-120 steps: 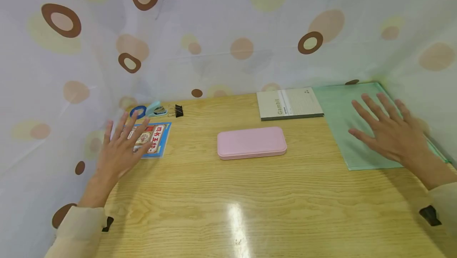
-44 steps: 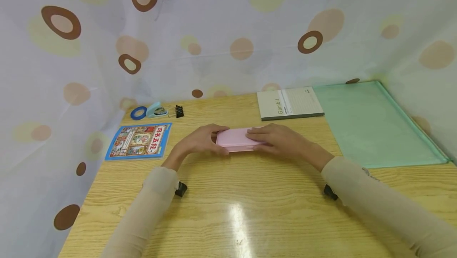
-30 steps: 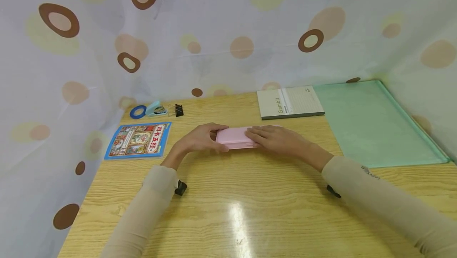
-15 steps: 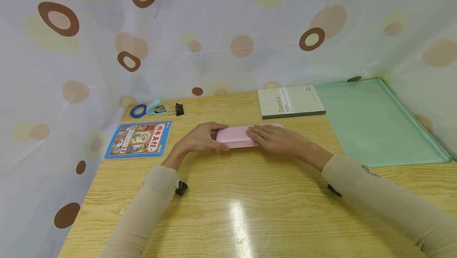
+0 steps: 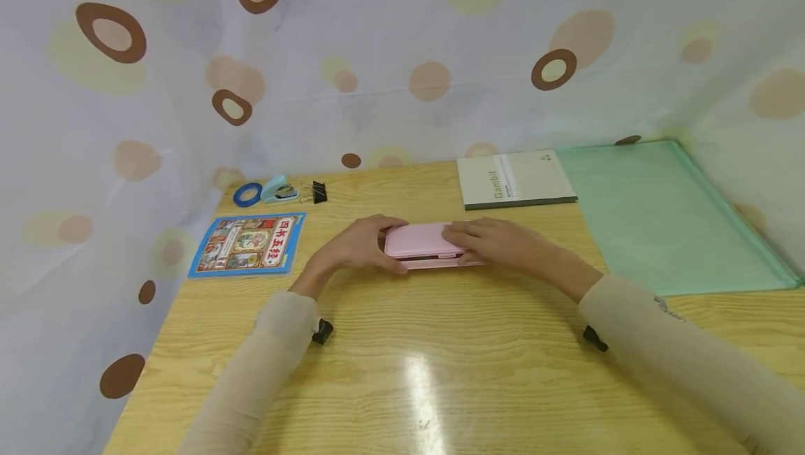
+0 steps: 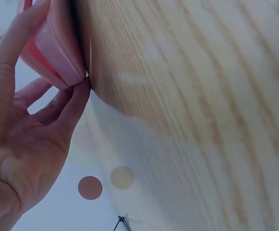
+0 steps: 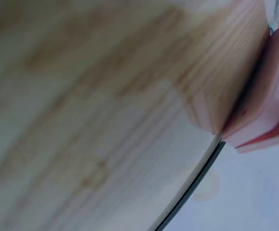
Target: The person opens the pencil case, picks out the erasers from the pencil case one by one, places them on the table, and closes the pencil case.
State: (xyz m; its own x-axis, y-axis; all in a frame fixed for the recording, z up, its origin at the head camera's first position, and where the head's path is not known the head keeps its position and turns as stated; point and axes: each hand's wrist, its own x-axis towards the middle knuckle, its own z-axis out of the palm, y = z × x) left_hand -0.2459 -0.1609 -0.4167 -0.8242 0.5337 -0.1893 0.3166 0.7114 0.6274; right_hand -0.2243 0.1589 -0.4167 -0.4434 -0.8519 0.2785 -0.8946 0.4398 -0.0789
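Observation:
A pink pencil case (image 5: 417, 238) lies on the wooden table, its lid raised a little along the front, where a dark gap shows. My left hand (image 5: 360, 244) grips its left end, thumb at the front and fingers round the back corner. In the left wrist view the left hand (image 6: 26, 139) holds the corner of the case (image 6: 57, 41) from both sides. My right hand (image 5: 503, 245) holds the lid's right part, fingers on top and thumb at the front edge, hiding the right end. The right wrist view shows the case (image 7: 262, 108) with a red gap between its halves.
A blue-bordered booklet (image 5: 248, 245) lies at left, with a blue tape roll (image 5: 247, 195), a light-blue stapler (image 5: 277, 190) and a black binder clip (image 5: 319, 192) behind it. A notebook (image 5: 534, 179) and a green translucent sheet (image 5: 673, 217) lie back right. A patterned curtain (image 5: 390, 35) encloses the table.
Both hands have come inward from the table's sides onto the pencil case. Within the last half second the lid's front edge has lifted, and a dark gap has appeared.

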